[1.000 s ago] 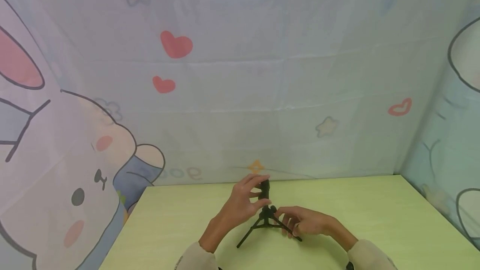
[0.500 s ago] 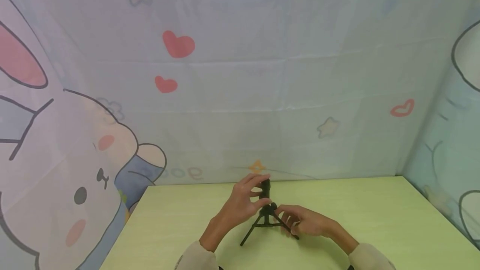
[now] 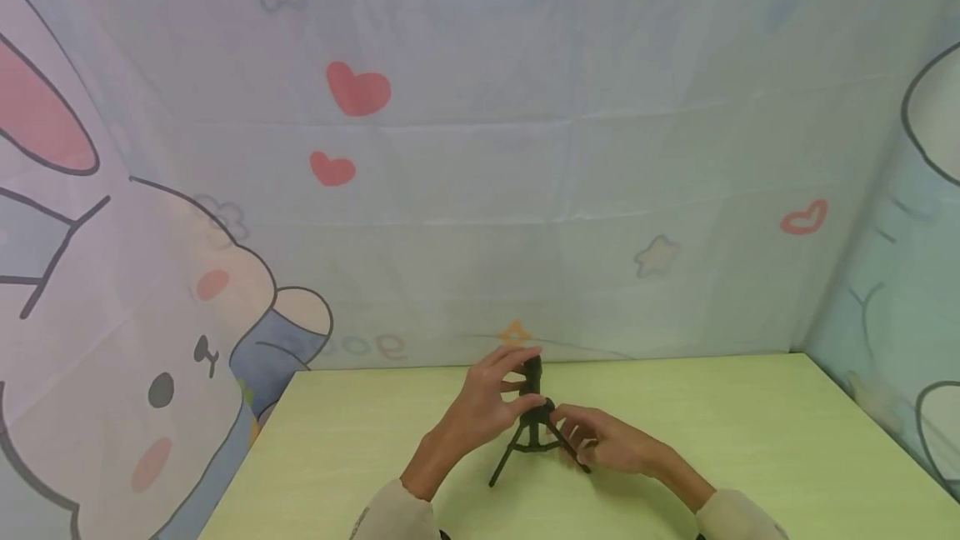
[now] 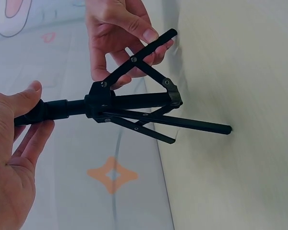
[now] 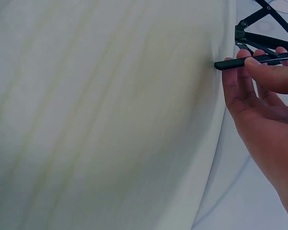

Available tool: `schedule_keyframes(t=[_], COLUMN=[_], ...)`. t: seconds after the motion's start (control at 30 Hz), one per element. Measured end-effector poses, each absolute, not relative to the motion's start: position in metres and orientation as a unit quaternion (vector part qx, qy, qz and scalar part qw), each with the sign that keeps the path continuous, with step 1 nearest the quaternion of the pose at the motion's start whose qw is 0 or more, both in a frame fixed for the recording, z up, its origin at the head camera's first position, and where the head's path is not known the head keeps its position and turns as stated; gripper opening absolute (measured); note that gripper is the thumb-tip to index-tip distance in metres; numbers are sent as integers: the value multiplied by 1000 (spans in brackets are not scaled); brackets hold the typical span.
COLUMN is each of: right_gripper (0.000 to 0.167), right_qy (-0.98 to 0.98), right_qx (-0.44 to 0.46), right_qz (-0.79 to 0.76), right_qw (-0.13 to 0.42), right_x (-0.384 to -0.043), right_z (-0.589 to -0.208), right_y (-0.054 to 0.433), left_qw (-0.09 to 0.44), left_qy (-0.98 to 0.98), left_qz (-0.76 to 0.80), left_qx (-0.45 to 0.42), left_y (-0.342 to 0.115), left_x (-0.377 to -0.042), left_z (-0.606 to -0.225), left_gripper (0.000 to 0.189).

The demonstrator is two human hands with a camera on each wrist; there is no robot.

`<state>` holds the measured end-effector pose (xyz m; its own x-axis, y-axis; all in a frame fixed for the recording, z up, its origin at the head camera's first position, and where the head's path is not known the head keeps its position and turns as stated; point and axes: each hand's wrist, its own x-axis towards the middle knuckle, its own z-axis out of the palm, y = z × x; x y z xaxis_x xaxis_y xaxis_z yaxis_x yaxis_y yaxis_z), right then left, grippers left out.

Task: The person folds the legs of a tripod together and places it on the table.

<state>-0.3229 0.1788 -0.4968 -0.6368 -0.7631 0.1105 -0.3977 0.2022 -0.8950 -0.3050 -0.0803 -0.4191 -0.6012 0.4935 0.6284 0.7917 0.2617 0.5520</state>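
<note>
A small black tripod (image 3: pixel 534 435) stands upright at the middle of the table, its hinged legs partly spread and linked by braces to the centre post. My left hand (image 3: pixel 483 407) grips its top section from the left, thumb below and fingers above. In the left wrist view the left hand (image 4: pixel 12 148) holds the dark upper end of the post. My right hand (image 3: pixel 611 442) pinches one leg on the right side, the thumb against it. That leg (image 5: pixel 235 63) lies between thumb and fingers in the right wrist view, its tip near the table.
The table (image 3: pixel 360 440) has a pale yellow-green surface. Behind it hangs a light cloth backdrop (image 3: pixel 480 273) with hearts, stars and a large rabbit at the left. The cloth continues along the right side.
The tripod's legs have drawn inward, their tips now closer together. My right hand has shifted slightly with the right leg. The left hand keeps its grip on the top.
</note>
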Motion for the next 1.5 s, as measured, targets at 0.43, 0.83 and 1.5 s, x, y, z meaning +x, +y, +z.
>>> schedule_keyframes(t=[0.43,0.83,1.5], right_gripper=[47,47,41], right_qy=[754,745,756], right_qx=[-377,-392,-408], right_qz=[-507,-507,-504], right_qw=[181,185,89], right_x=[-323,-324,-321], right_z=[-499,-501,-508], right_y=[181,181,170], left_qw=[163,162,164], left_qy=[-780,-782,-778], left_qz=[-449,-448,-444], left_qx=[-405,-402,-412], left_y=[-79,-79,-76], left_x=[-306,-306,-307], left_z=[-417,-418,-419], left_gripper=[62,63,63])
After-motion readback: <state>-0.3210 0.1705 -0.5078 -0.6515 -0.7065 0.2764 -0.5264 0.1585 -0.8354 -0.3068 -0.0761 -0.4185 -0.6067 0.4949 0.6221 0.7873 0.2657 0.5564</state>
